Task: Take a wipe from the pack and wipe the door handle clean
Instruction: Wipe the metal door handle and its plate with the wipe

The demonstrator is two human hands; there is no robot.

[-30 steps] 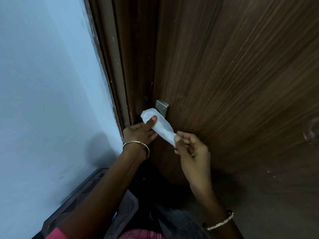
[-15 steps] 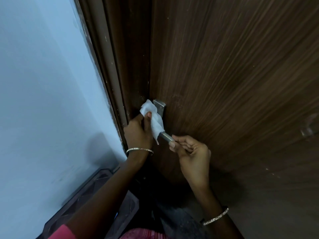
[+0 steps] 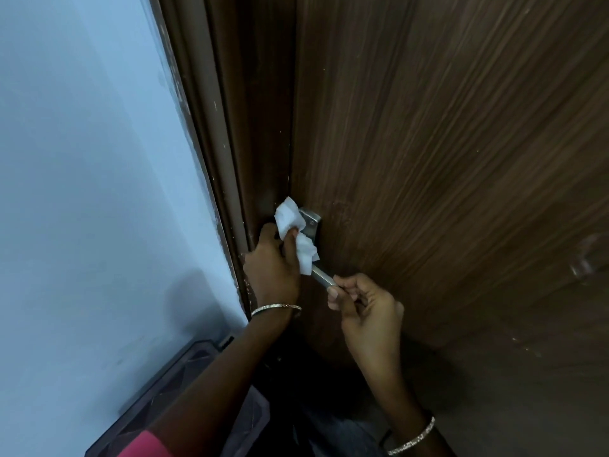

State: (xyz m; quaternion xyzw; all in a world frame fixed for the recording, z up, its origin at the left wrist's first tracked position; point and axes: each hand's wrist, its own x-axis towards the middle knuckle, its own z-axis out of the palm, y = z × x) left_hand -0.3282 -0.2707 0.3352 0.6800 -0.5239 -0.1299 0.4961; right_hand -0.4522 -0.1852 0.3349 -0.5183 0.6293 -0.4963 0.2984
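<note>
A metal lever door handle [image 3: 321, 275] sticks out from its square plate [image 3: 311, 222] on the dark wooden door [image 3: 445, 143]. A crumpled white wipe [image 3: 291, 219] is wrapped over the upper part of the lever, near the plate. My left hand [image 3: 272, 265] grips the wipe against the handle, thumb pressed on top. Lower on the lever, my right hand [image 3: 365, 308] pinches the bare free end between its fingertips. No wipe pack is in view.
The brown door frame [image 3: 211, 143] runs along the door's left edge, with a pale blue wall [image 3: 92, 176] beyond it. A dark plastic container [image 3: 184, 384] stands on the floor at the lower left, under my left forearm.
The wipe slid up the lever from its lower part to the plate, uncovering the free end. My right hand let go of the wipe and now pinches the bare lever tip.
</note>
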